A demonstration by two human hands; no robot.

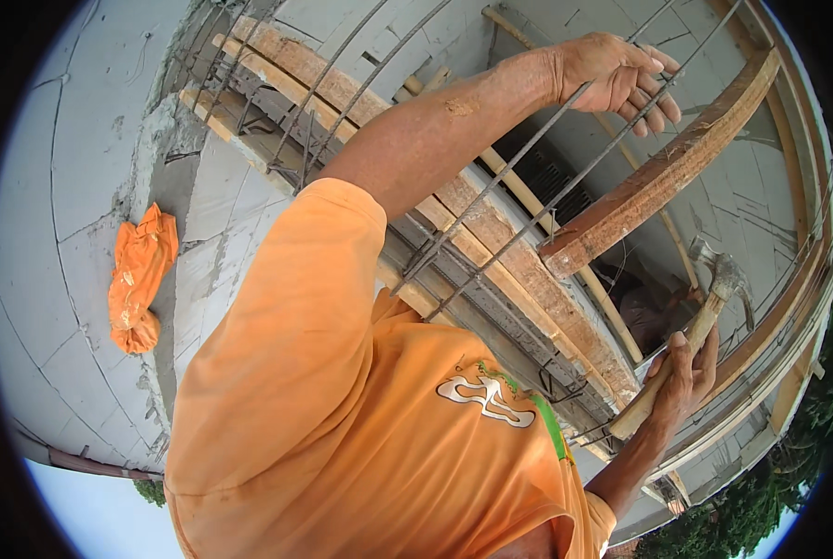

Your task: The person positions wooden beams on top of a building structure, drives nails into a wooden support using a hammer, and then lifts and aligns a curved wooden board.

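My left hand (pixel 614 76) reaches across two thin steel reinforcing bars (pixel 565 191). Its fingers are loosely stretched and apart at the bars; whether the palm presses on one is unclear. Lower on the right, my right hand (pixel 684 374) is closed round the wooden handle of a claw hammer (pixel 707 321). The hammer's metal head points up and away from me. Between the two hands, a thick reddish wooden beam (pixel 663 168) slants from the formwork boards (pixel 514 265) to the curved timber edge at the upper right.
An orange cloth bundle (pixel 142 278) lies on pale grey blockwork (pixel 81 177) at left. More bars cross the boards at the top. Beneath the beam is a shaded gap with poles, where a person (pixel 654 312) partly shows. Curved timber (pixel 789 345) runs along the right.
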